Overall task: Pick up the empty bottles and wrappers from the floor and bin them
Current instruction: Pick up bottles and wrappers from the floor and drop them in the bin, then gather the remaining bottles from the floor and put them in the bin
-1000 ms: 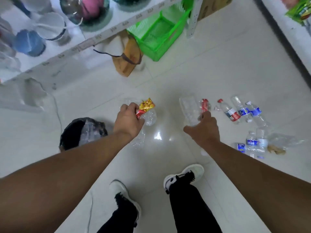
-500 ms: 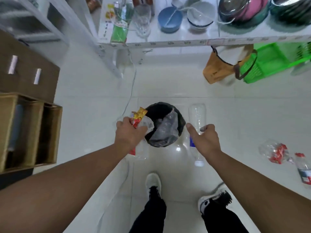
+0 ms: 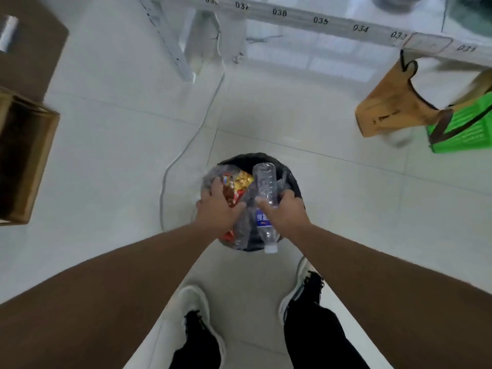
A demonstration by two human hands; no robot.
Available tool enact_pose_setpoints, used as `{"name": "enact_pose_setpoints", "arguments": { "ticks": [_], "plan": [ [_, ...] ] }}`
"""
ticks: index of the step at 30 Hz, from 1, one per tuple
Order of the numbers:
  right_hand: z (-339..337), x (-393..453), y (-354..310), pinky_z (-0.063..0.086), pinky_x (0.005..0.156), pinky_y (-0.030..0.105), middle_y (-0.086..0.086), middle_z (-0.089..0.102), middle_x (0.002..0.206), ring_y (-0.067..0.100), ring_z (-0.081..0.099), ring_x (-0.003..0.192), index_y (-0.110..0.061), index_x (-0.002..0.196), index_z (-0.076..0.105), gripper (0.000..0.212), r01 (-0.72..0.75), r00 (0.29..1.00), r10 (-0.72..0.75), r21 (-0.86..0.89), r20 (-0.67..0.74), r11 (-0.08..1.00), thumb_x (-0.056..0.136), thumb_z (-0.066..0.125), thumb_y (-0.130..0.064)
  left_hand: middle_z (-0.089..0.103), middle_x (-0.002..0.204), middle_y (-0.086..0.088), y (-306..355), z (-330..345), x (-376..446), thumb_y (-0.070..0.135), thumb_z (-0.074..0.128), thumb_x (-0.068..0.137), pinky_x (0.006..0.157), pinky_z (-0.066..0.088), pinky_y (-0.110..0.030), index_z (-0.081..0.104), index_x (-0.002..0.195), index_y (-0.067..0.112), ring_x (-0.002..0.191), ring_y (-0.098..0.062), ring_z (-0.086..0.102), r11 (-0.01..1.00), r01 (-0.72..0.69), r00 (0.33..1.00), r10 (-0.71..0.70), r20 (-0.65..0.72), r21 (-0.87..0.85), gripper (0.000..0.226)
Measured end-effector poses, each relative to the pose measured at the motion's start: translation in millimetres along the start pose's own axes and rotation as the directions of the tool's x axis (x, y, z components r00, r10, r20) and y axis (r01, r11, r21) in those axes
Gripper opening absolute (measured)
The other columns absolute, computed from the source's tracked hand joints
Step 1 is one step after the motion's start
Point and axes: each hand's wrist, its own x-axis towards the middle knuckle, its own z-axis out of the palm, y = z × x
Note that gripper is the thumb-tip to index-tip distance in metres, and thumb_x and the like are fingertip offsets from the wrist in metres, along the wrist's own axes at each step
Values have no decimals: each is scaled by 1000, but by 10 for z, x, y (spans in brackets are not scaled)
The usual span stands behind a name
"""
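A round black bin (image 3: 294,182) with a dark liner stands on the white tiled floor just in front of my feet. Both hands are over its mouth. My left hand (image 3: 217,209) grips a red and yellow snack wrapper (image 3: 238,186) bundled with crumpled clear plastic. My right hand (image 3: 286,211) holds a clear empty bottle (image 3: 265,182) around its middle, base pointing away, white cap toward me, blue label partly hidden by my fingers. The inside of the bin is mostly hidden by the hands and litter.
A white shelf unit with numbered tags (image 3: 319,21) runs along the top, its leg (image 3: 173,46) at upper left. A brown bag (image 3: 391,107) and green basket (image 3: 463,131) sit at right. Cardboard boxes (image 3: 24,161) stand at left. A white cable (image 3: 186,147) trails across the floor.
My view turned left from the scattered bottles to the bin and came closer. Both hands moved from beside the bin to directly over its opening, still holding the wrapper and the bottle.
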Motion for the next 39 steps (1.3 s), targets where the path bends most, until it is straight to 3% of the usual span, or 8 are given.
{"name": "enact_pose_setpoints", "arguments": {
  "ticks": [2, 4, 9, 14, 21, 26, 33, 39],
  "plan": [
    [5, 130, 75, 52, 105, 48, 21, 56, 141, 40, 59, 127, -6, 147, 49, 81, 15, 1000, -15, -65, -9, 998, 98, 56, -70, 26, 170, -18, -5, 123, 118, 62, 77, 85, 122, 36, -59, 14, 171, 22, 151, -46, 38, 999, 42, 999, -43, -14, -30, 113],
    [-48, 110, 125, 53, 94, 43, 18, 65, 126, 36, 65, 111, -8, 129, 61, 57, 88, 992, -96, -92, -78, 992, 105, 48, -59, 34, 166, -16, 37, 143, 58, 68, 75, 79, 121, 39, -57, 22, 168, 23, 148, -42, 42, 1000, 11, 996, -13, -83, -27, 112],
    [-391, -232, 267, 43, 74, 33, 10, 63, 104, 29, 61, 90, -15, 108, 62, 30, 123, 990, -129, -90, -64, 988, 103, 54, -44, 48, 153, -8, 139, -82, -385, 59, 69, 89, 113, 44, -52, 45, 156, 26, 139, -35, 46, 989, -124, 982, 134, -133, 78, 78],
    [-800, -575, 306, 53, 101, 44, 7, 61, 133, 26, 62, 122, -20, 136, 60, 51, 79, 996, -82, -98, -30, 992, 97, 59, -52, 53, 148, -5, 267, -409, -654, 53, 68, 93, 112, 45, -50, 53, 150, 28, 136, -33, 49, 984, -153, 983, 161, -89, 87, 64],
    [-1099, -1092, 548, 51, 99, 41, 0, 56, 144, 21, 58, 131, -32, 148, 52, 78, -28, 994, 14, -132, -104, 991, 82, 66, -71, 52, 150, -3, 374, -685, -806, 51, 72, 90, 112, 47, -50, 52, 151, 30, 138, -29, 49, 945, -289, 957, 286, 39, 151, 68],
    [-1117, -1727, 872, 46, 89, 38, -4, 52, 147, 19, 58, 130, -42, 149, 48, 86, -119, 980, 114, -21, -162, 993, 72, 64, -77, 49, 155, 1, 491, -803, -1075, 55, 68, 86, 112, 48, -50, 48, 154, 32, 139, -25, 49, 838, -483, 875, 447, 188, 254, 74],
    [-1212, -2635, 1496, 50, 101, 41, -1, 49, 154, 23, 55, 138, -44, 155, 44, 96, -179, 943, 222, 186, -246, 966, 70, 70, -80, 43, 163, 6, 904, -706, -1564, 74, 57, 79, 119, 39, -59, 42, 157, 38, 147, -27, 44, 573, -693, 720, 582, 378, 437, 87],
    [-998, -3345, 2416, 48, 112, 47, -3, 42, 160, 26, 49, 144, -45, 158, 39, 109, -256, 920, 327, 302, -217, 918, 61, 65, -88, 42, 163, 6, 1006, 76, -2317, 74, 57, 72, 119, 41, -48, 42, 157, 38, 150, -22, 41, 485, -762, 647, 590, 482, 429, 94]
  ]
}}
